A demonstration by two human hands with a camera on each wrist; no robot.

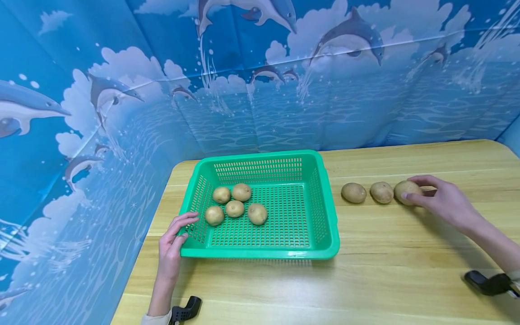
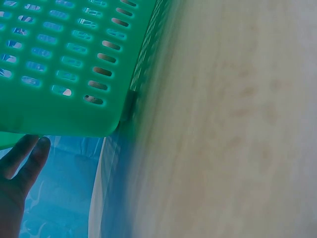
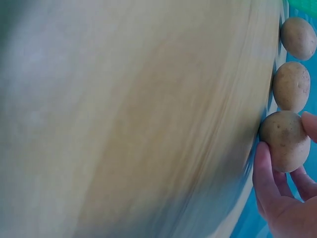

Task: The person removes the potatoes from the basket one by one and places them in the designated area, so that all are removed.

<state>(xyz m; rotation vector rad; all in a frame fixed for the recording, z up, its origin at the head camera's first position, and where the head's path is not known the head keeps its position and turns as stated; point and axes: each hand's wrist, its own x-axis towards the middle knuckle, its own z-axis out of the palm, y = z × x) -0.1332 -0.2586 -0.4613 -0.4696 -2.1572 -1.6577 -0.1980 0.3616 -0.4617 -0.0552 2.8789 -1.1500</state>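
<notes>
My right hand [image 1: 444, 201] holds a potato [image 1: 407, 192] between thumb and fingers, at the right end of a short row on the table. Beside it lie a second potato [image 1: 382, 192] and a third potato [image 1: 354, 192], also seen in the right wrist view beyond the held potato [image 3: 286, 141]. My left hand [image 1: 172, 241] grips the left rim of a green plastic basket [image 1: 260, 253] near its front corner, fingers over the edge. Several potatoes are grouped in the left half of the basket, one potato [image 1: 257, 214] nearest its middle.
The wooden table [image 1: 406, 280] extends under the basket and on to the right. Behind and to the left hangs a blue dolphin-print curtain [image 1: 268, 113], close to the table's back edge. A black wrist mount [image 1: 487, 283] sits by the right forearm.
</notes>
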